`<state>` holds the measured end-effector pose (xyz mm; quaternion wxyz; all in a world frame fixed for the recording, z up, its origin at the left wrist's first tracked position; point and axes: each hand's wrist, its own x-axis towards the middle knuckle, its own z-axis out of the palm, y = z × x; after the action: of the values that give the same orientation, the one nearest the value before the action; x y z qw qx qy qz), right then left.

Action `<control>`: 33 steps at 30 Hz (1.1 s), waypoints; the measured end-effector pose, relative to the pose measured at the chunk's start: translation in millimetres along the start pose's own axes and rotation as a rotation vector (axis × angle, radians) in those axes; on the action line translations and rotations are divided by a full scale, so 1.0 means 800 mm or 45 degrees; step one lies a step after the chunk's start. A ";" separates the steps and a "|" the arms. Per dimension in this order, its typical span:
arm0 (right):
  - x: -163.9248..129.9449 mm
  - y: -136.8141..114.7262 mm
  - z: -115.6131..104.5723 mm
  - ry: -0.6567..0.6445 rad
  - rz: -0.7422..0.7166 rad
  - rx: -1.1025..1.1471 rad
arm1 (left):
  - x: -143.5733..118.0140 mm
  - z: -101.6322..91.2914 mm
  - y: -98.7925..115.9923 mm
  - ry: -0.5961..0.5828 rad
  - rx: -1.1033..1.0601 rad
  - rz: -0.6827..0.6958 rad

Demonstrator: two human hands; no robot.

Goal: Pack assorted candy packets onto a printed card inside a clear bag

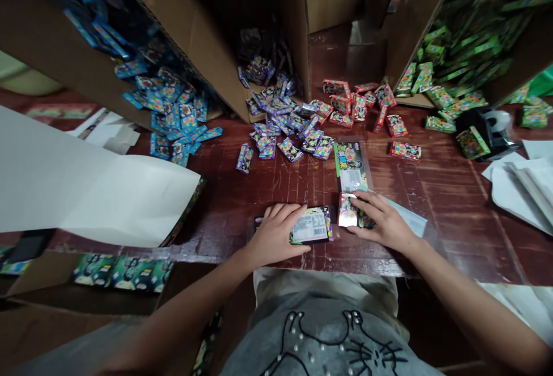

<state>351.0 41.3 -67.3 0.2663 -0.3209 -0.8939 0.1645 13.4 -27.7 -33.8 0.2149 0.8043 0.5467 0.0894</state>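
Observation:
My left hand [276, 229] spans a flat pack [313, 226] on the table, fingers over its top and thumb along its lower edge. A pale label with a barcode shows on that pack, and purple printing peeks out at its right end. My right hand [380, 220] is closed around small printed boxes [348, 210]; one shows a whitish and red side, and another, greenish, is partly under the fingers. Just beyond it lies a clear bag with a dark printed card [349, 160]. Another clear plastic sleeve [408, 217] extends from under my right wrist.
Small boxes in blue [181, 117], purple [276, 117], red [358, 102] and green [453, 102] lie in heaps along the far side, several spilling from cardboard cartons [203, 36]. White sheets [99, 186] lie at left, more papers [531, 180] at right. A dark object [479, 125] stands near the green heap.

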 end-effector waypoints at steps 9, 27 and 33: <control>0.013 -0.030 0.014 -0.271 -0.112 0.067 | 0.014 0.005 0.009 0.007 0.011 0.067; 0.026 -0.019 -0.044 -0.428 0.147 0.044 | 0.026 0.009 0.031 0.071 -0.023 0.124; 0.022 -0.017 -0.066 -0.337 0.171 0.022 | 0.024 0.016 0.049 0.224 -0.037 0.083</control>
<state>363.5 49.7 -11.8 0.1374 -0.3531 -0.8963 0.2305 58.8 -25.4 -29.2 0.1748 0.8074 0.5357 0.1746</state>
